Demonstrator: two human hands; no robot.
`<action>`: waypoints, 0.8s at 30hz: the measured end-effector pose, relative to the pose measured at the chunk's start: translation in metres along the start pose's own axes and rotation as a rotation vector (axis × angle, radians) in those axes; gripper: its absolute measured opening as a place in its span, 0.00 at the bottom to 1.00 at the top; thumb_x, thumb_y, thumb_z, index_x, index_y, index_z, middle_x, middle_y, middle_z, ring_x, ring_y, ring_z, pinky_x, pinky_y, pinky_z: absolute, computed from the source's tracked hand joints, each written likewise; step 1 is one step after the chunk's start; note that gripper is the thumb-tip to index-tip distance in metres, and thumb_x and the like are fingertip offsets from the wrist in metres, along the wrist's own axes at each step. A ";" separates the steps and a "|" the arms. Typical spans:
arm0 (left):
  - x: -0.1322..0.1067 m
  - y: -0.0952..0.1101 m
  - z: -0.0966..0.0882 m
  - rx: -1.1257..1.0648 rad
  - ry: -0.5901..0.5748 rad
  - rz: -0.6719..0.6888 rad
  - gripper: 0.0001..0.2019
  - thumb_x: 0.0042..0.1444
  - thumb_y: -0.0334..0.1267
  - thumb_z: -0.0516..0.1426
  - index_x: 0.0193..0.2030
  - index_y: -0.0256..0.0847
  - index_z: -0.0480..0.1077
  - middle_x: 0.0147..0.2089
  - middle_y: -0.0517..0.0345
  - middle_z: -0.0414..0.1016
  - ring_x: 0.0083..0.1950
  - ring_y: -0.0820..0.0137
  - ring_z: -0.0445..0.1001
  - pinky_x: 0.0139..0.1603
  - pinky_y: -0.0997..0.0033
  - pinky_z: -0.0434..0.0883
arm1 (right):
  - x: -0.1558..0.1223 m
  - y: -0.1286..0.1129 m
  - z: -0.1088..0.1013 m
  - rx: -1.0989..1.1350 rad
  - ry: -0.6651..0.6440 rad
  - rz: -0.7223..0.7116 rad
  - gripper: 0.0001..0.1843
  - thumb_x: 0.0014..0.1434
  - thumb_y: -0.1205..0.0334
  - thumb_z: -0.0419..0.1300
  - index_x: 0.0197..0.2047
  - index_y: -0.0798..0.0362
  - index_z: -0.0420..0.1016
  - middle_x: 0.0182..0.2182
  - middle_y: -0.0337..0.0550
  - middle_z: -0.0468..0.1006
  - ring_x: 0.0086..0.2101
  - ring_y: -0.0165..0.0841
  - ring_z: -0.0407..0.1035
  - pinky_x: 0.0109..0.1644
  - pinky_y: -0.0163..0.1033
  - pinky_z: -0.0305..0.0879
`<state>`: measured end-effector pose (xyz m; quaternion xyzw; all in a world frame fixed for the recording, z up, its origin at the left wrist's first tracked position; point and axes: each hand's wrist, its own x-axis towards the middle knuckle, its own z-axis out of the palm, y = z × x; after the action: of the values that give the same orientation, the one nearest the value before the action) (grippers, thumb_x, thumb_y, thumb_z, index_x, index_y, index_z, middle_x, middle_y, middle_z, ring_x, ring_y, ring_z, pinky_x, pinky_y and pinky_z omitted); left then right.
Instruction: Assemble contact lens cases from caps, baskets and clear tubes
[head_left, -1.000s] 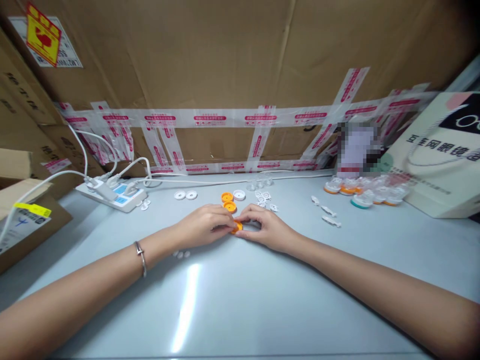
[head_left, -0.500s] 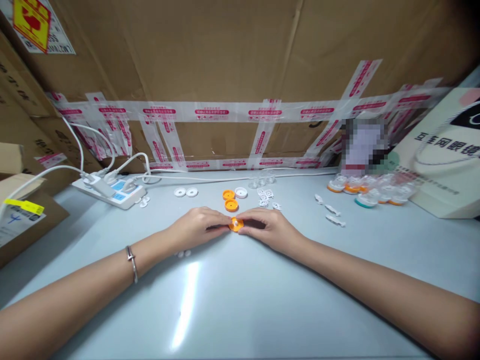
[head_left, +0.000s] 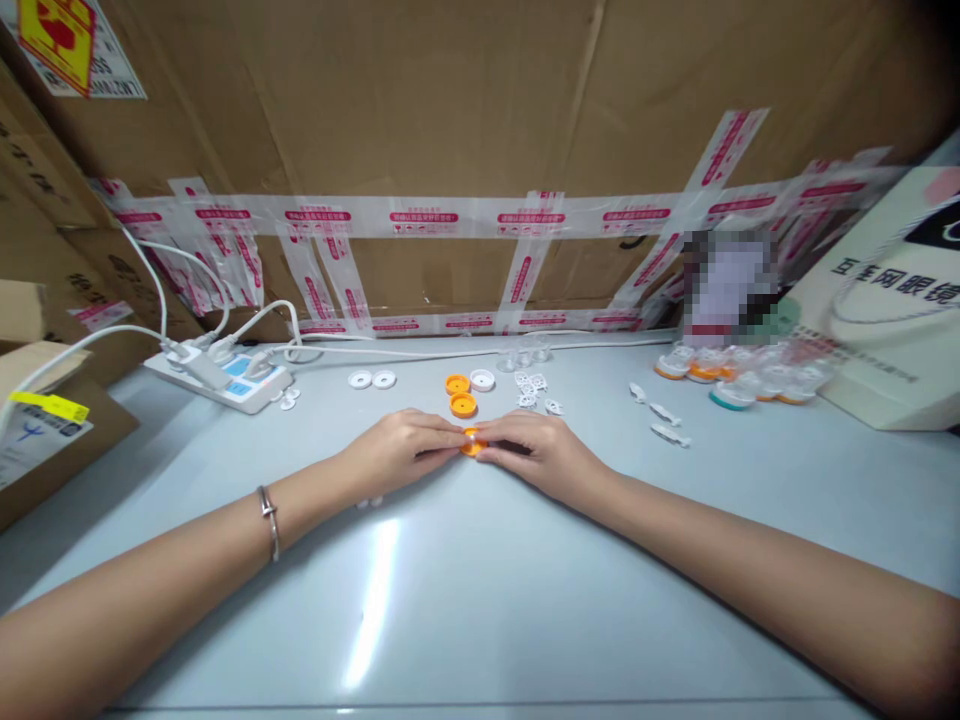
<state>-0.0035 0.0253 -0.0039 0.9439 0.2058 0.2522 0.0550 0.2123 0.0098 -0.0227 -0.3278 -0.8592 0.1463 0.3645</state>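
Note:
My left hand (head_left: 401, 450) and my right hand (head_left: 534, 452) meet at the middle of the pale grey table (head_left: 480, 600). Both pinch one small orange round cap (head_left: 472, 441) between their fingertips, low over the tabletop. Just behind it lie two more orange caps (head_left: 460, 395) and a white cap (head_left: 482, 379). A cluster of small white plastic bits (head_left: 531, 390) lies beside my right hand. A metal bracelet (head_left: 269, 516) sits on my left wrist.
A white power strip (head_left: 225, 378) with plugged cables sits at the back left. Two white rings (head_left: 372, 379) lie near it. Clear containers with orange and teal lids (head_left: 739, 378) stand at the back right by a white bag (head_left: 885, 310). Taped cardboard (head_left: 480, 150) walls the back.
The view has shifted slightly. My fingertips have closed more tightly over the orange cap, so less of it shows than half a second ago. Both arms stay where they were.

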 end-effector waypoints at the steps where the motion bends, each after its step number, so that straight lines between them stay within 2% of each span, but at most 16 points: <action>1: 0.000 0.000 0.000 0.005 0.001 0.005 0.11 0.59 0.33 0.51 0.44 0.37 0.74 0.43 0.52 0.79 0.41 0.69 0.77 0.43 0.71 0.72 | 0.000 0.001 0.001 -0.013 0.009 -0.021 0.08 0.55 0.65 0.60 0.39 0.53 0.77 0.36 0.44 0.81 0.37 0.35 0.74 0.42 0.40 0.70; 9: 0.000 0.001 0.001 0.060 -0.057 -0.009 0.12 0.60 0.33 0.50 0.46 0.39 0.72 0.45 0.53 0.78 0.42 0.69 0.76 0.44 0.70 0.71 | 0.001 0.002 0.001 -0.094 0.007 -0.164 0.07 0.57 0.66 0.58 0.35 0.55 0.78 0.36 0.47 0.81 0.36 0.35 0.75 0.40 0.41 0.72; 19: 0.001 0.008 -0.003 0.192 -0.171 0.006 0.15 0.62 0.34 0.46 0.48 0.37 0.71 0.46 0.49 0.76 0.41 0.65 0.75 0.44 0.63 0.71 | 0.001 0.003 0.003 -0.113 -0.015 -0.142 0.08 0.57 0.65 0.57 0.37 0.55 0.78 0.36 0.48 0.81 0.36 0.35 0.73 0.40 0.41 0.72; 21: 0.003 0.009 -0.007 0.155 -0.207 -0.005 0.14 0.62 0.34 0.47 0.49 0.37 0.70 0.47 0.50 0.76 0.43 0.65 0.74 0.46 0.62 0.70 | 0.001 0.004 0.003 -0.101 -0.015 -0.125 0.08 0.57 0.65 0.58 0.36 0.54 0.79 0.36 0.48 0.81 0.37 0.35 0.73 0.41 0.41 0.72; 24: 0.007 0.007 -0.021 0.020 -0.269 -0.049 0.13 0.60 0.33 0.50 0.49 0.38 0.70 0.49 0.51 0.74 0.47 0.67 0.73 0.50 0.68 0.68 | 0.001 0.003 0.002 -0.063 -0.027 -0.087 0.08 0.57 0.65 0.58 0.38 0.53 0.78 0.37 0.46 0.81 0.39 0.36 0.73 0.43 0.42 0.71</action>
<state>-0.0056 0.0218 0.0193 0.9644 0.2222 0.1197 0.0790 0.2116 0.0127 -0.0253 -0.2993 -0.8817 0.1074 0.3484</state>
